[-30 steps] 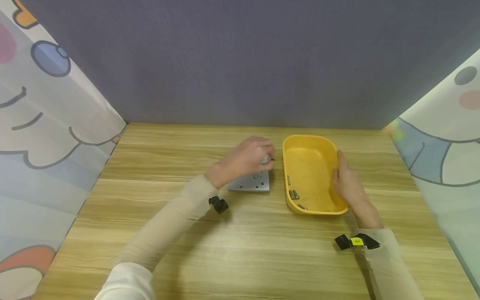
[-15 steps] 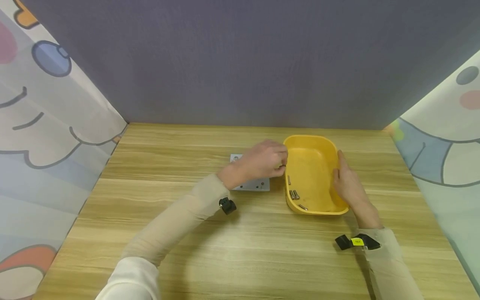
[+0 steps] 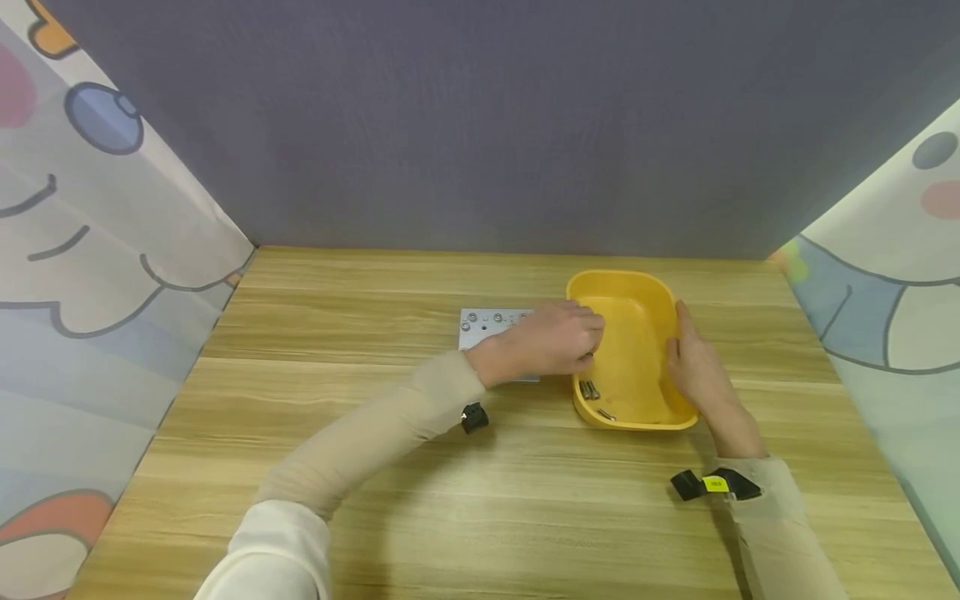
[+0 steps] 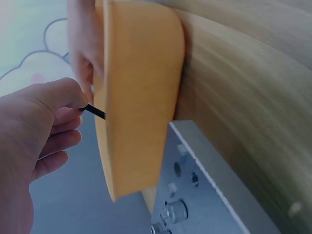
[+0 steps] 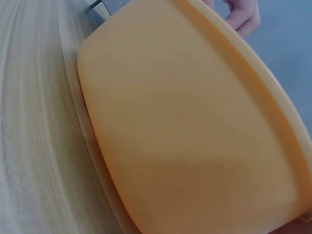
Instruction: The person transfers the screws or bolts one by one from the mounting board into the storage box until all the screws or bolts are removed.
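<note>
Over the near-left rim of a yellow plastic bin (image 3: pixel 633 333), my left hand (image 3: pixel 558 337) pinches a dark threaded screw (image 4: pixel 94 111) between thumb and index finger. In the left wrist view, the screw's end overlaps the bin's rim and the other fingers are bent. My right hand (image 3: pixel 697 367) holds the bin's right wall, thumb at the rim and fingers along the outside. Several small silvery screws (image 3: pixel 588 389) lie in the bin's near-left corner. A grey metal plate (image 3: pixel 472 340) with holes and socket-head screws (image 4: pixel 176 210) lies left of the bin, partly hidden by my left hand.
The wood-grain table (image 3: pixel 450 500) runs back to a dark grey partition (image 3: pixel 480 125). Printed cartoon curtains (image 3: pixel 112 250) hang along both sides. A dark rod-like piece (image 5: pixel 95 4) shows beside the plate in the right wrist view.
My left hand has moved right, from over the plate to over the bin's left rim, uncovering the plate's far-left part. The right hand and bin have stayed put.
</note>
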`<control>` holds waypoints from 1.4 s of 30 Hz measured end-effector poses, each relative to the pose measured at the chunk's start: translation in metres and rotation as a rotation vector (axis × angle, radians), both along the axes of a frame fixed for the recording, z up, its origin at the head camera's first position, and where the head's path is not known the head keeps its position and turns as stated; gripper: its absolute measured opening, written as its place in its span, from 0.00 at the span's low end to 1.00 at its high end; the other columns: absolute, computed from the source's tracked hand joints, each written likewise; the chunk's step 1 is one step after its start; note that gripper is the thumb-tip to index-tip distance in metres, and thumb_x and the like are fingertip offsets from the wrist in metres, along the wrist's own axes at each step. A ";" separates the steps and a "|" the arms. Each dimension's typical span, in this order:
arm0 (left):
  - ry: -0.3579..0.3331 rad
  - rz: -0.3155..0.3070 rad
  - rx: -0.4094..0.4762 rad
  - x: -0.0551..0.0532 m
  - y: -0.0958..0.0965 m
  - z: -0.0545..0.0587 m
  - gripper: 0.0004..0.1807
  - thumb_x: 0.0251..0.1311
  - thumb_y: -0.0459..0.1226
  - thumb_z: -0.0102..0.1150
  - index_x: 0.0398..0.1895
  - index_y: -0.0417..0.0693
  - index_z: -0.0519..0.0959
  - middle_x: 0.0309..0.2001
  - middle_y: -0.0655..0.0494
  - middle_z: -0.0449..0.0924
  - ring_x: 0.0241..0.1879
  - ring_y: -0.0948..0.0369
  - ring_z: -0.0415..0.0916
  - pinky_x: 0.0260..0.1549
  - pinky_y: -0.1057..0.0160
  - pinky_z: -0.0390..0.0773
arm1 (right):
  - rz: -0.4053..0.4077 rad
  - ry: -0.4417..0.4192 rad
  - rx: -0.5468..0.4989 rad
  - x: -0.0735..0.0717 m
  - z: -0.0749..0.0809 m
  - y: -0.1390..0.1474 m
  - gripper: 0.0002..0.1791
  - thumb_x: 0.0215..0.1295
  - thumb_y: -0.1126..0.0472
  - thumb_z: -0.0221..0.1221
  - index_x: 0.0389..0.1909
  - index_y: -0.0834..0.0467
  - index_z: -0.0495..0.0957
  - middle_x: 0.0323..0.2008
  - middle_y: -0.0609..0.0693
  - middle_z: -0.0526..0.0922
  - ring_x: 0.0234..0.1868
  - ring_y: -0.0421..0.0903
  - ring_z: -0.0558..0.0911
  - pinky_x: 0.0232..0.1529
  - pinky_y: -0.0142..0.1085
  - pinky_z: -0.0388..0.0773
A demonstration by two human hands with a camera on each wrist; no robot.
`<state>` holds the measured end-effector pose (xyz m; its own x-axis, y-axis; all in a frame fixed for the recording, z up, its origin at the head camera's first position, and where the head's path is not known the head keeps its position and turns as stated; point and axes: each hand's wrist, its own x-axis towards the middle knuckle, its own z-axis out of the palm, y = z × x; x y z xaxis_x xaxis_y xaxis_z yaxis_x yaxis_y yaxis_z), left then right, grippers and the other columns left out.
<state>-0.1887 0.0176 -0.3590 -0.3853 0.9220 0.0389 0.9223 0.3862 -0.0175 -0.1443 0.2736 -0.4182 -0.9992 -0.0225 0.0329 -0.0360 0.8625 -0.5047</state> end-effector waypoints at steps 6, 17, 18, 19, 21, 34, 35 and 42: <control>0.050 -0.060 -0.062 0.002 0.006 -0.007 0.12 0.70 0.40 0.57 0.47 0.45 0.86 0.47 0.59 0.82 0.47 0.62 0.78 0.58 0.65 0.77 | 0.004 0.001 0.003 0.000 0.000 -0.001 0.33 0.79 0.68 0.40 0.78 0.74 0.42 0.53 0.87 0.71 0.35 0.69 0.80 0.44 0.68 0.76; 0.075 -0.130 -0.139 0.005 0.019 -0.009 0.15 0.71 0.34 0.50 0.52 0.44 0.86 0.54 0.56 0.84 0.54 0.60 0.79 0.63 0.63 0.75 | 0.003 0.033 0.009 0.000 0.001 -0.002 0.32 0.79 0.69 0.40 0.77 0.76 0.44 0.57 0.88 0.69 0.43 0.79 0.80 0.44 0.69 0.76; 0.087 -0.141 -0.144 0.005 0.020 -0.010 0.15 0.71 0.34 0.50 0.51 0.45 0.86 0.53 0.56 0.84 0.53 0.60 0.80 0.62 0.63 0.76 | 0.003 0.032 0.009 0.000 0.001 -0.002 0.32 0.79 0.69 0.40 0.77 0.76 0.43 0.57 0.88 0.68 0.44 0.79 0.80 0.45 0.69 0.76; 0.099 -0.153 -0.149 0.006 0.021 -0.010 0.15 0.71 0.33 0.50 0.50 0.45 0.86 0.53 0.57 0.84 0.52 0.60 0.80 0.62 0.63 0.76 | 0.003 0.030 0.009 0.000 0.001 -0.002 0.32 0.79 0.69 0.40 0.77 0.76 0.43 0.57 0.87 0.68 0.45 0.80 0.79 0.45 0.69 0.76; 0.118 -0.170 -0.163 0.006 0.023 -0.012 0.14 0.70 0.33 0.51 0.49 0.46 0.87 0.52 0.57 0.84 0.52 0.61 0.80 0.61 0.63 0.77 | 0.003 0.030 0.009 0.000 0.001 -0.002 0.32 0.79 0.69 0.41 0.77 0.76 0.43 0.58 0.87 0.68 0.46 0.80 0.79 0.46 0.69 0.76; 0.205 -0.283 -0.332 0.011 0.039 -0.013 0.14 0.75 0.37 0.52 0.54 0.53 0.85 0.61 0.57 0.81 0.61 0.60 0.77 0.67 0.61 0.72 | -0.004 0.030 0.021 0.000 0.000 -0.003 0.33 0.78 0.69 0.42 0.77 0.76 0.44 0.57 0.87 0.68 0.46 0.81 0.78 0.45 0.69 0.76; 0.205 -0.288 -0.336 0.011 0.040 -0.014 0.14 0.75 0.37 0.52 0.54 0.53 0.85 0.61 0.56 0.81 0.61 0.60 0.77 0.67 0.61 0.72 | -0.005 0.023 0.021 0.000 0.000 -0.003 0.33 0.78 0.69 0.42 0.77 0.76 0.43 0.58 0.87 0.68 0.46 0.81 0.78 0.46 0.69 0.76; 0.217 -0.314 -0.356 0.010 0.045 -0.017 0.14 0.76 0.38 0.50 0.55 0.53 0.85 0.61 0.57 0.81 0.60 0.59 0.78 0.65 0.62 0.73 | -0.011 0.019 0.022 -0.001 -0.002 -0.002 0.33 0.79 0.68 0.41 0.78 0.75 0.43 0.56 0.87 0.69 0.45 0.81 0.78 0.45 0.70 0.75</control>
<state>-0.1782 0.0625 -0.3755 -0.1064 0.9624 -0.2500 0.9532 0.0272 -0.3010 -0.1453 0.2720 -0.4198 -0.9986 -0.0128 0.0513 -0.0361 0.8740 -0.4846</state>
